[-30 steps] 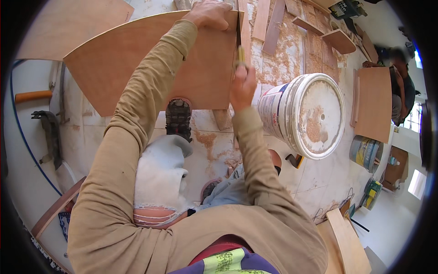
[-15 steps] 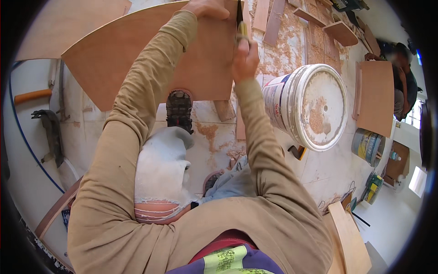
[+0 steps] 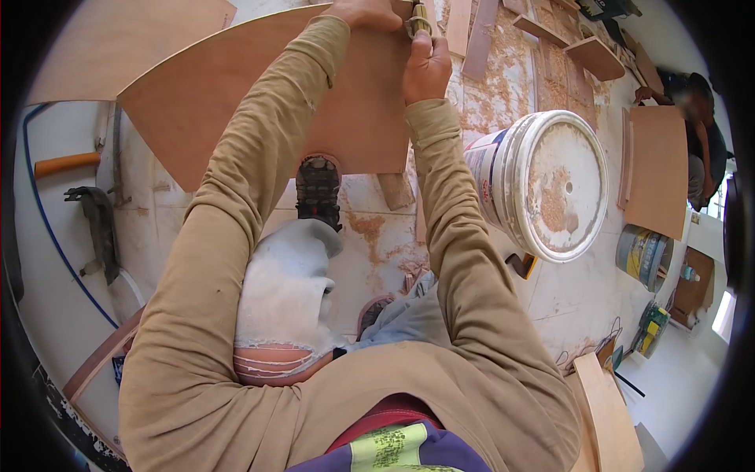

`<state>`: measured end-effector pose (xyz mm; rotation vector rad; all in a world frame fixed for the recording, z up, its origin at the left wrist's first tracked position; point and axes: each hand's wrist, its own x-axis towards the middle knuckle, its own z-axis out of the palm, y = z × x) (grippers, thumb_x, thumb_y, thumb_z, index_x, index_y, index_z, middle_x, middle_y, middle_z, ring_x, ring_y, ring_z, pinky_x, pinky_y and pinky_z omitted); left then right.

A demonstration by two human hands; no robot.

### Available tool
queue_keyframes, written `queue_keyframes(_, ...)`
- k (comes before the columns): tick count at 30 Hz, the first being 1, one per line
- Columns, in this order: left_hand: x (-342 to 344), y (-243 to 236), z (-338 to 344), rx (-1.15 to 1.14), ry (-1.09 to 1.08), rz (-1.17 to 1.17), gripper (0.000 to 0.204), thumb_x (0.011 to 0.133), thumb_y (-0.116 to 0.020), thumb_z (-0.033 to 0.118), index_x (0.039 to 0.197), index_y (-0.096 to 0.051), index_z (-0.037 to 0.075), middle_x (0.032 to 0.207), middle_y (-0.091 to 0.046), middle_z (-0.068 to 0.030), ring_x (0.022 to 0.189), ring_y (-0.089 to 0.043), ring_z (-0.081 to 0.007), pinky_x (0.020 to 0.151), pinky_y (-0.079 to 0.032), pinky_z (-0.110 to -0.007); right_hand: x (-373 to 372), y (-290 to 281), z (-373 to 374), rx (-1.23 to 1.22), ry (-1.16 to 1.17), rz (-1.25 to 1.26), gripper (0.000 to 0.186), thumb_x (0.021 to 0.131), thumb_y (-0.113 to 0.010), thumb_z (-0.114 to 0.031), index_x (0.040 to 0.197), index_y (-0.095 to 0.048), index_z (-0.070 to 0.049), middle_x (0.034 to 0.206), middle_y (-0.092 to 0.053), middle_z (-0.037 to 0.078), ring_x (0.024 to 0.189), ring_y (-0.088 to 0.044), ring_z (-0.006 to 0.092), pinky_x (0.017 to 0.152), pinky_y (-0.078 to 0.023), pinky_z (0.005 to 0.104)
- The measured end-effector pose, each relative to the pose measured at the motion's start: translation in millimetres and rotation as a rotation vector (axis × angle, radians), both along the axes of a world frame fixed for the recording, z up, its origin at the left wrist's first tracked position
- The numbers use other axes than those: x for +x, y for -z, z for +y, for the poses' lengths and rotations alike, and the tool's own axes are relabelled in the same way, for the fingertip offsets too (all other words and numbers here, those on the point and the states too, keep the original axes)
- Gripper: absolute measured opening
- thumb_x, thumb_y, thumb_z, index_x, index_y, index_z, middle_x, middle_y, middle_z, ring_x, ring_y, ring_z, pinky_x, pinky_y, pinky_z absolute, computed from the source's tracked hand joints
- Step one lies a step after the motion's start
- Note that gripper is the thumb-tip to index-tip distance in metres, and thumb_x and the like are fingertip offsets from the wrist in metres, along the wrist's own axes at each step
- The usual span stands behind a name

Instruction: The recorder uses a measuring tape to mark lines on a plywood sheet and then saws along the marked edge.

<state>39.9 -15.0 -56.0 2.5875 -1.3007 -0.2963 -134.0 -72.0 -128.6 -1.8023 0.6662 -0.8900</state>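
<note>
A reddish-brown plywood panel (image 3: 275, 94) with a curved far edge lies in front of me. My left hand (image 3: 366, 12) rests on its far part, fingers stretched toward the right and partly cut off by the frame's top. At the panel's right edge my right hand (image 3: 427, 69) is closed around the handle of what appears to be a handsaw (image 3: 420, 22). Its dark blade is seen nearly edge-on and mostly out of frame. The toe of my dark shoe (image 3: 318, 189) overlaps the panel's near edge.
A white lidded bucket (image 3: 554, 189) stands right of my forearm. Wood strips (image 3: 480, 39) and sawdust cover the floor beyond. Another person (image 3: 700, 134) sits at far right beside a brown panel (image 3: 657, 169). An orange-handled tool (image 3: 67, 164) and blue cable (image 3: 47, 216) lie left.
My right hand has moved up and away from me along the panel's right edge, taking the saw with it. The whole view has shifted slightly; my left hand stays on the panel.
</note>
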Motion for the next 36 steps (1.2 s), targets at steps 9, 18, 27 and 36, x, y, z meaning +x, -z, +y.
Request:
queue_keyframes(9, -4, -11, 7, 0.053, -0.065, 0.069, 0.058, 0.074, -0.069, 0.035, 0.127, -0.064, 0.012, 0.125, -0.067, -0.0170, 0.118, -0.063, -0.0338, 0.100, -0.049, -0.045, 23, 36, -19, 0.029, -0.094, -0.054, 0.043, 0.101, -0.057, -0.040, 0.099, -0.061, 0.003, 0.075, -0.065, 0.015, 0.071, -0.062, 0.0234, 0.067, -0.050, 0.0407)
queue_keyframes(18, 23, 18, 13, -0.031, 0.023, 0.046, 0.058, 0.071, -0.075, 0.039, 0.119, -0.070, 0.007, 0.116, -0.070, -0.0210, 0.112, -0.066, -0.0362, 0.096, -0.052, -0.044, -126, 38, 33, 0.201, -0.175, 0.181, 0.032, 0.104, -0.048, -0.027, 0.117, -0.057, 0.001, 0.092, -0.060, 0.008, 0.073, -0.050, 0.0124, 0.068, -0.046, 0.0311)
queue_keyframes(27, 18, 18, 4, 0.044, -0.053, 0.051, 0.055, 0.070, -0.073, 0.035, 0.118, -0.071, 0.007, 0.120, -0.069, -0.0203, 0.116, -0.065, -0.0372, 0.103, -0.047, -0.049, 12, -1, 3, -0.011, -0.089, -0.012, 0.041, 0.102, -0.053, -0.038, 0.110, -0.062, 0.001, 0.069, -0.062, 0.021, 0.064, -0.062, 0.0267, 0.062, -0.048, 0.0424)
queue_keyframes(36, 18, 19, 5, 0.009, -0.032, -0.058, 0.054, 0.070, -0.072, 0.027, 0.119, -0.070, 0.005, 0.123, -0.067, -0.0256, 0.125, -0.058, -0.0415, 0.117, -0.009, -0.070, -176, 43, 49, 0.158, -0.203, 0.133, 0.028, 0.105, -0.047, -0.024, 0.114, -0.060, -0.001, 0.074, -0.048, -0.003, 0.061, -0.040, 0.0030, 0.054, -0.035, 0.0246)
